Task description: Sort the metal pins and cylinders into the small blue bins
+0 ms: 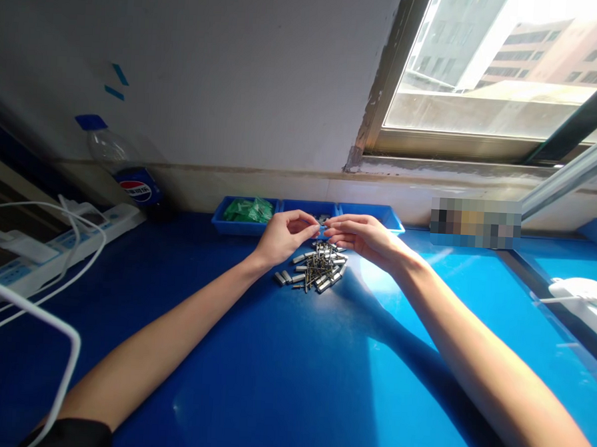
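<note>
My left hand (pixel 288 238) is raised in front of the blue bins, thumb and fingertips pinched together. Facing it, my right hand (pixel 365 238) has its fingers bent and drawn together, with its tips almost meeting the left ones. Whatever lies between the fingertips is too small to make out. Just below both hands, a pile of metal parts (pixel 321 268) rests on the blue table, with thin dark screw-like pins lying among short silver blocks. Behind my fingers, the middle blue bin (pixel 309 207) holds small metal pieces, partly hidden.
Green plastic packets (pixel 249 210) fill the left blue bin (pixel 223 227); a third blue bin (pixel 396 223) stands at the right. A cola bottle (pixel 126 164), a power strip (pixel 77 238) and white cables (pixel 74 352) line the left side. A white device (pixel 582 298) sits at far right.
</note>
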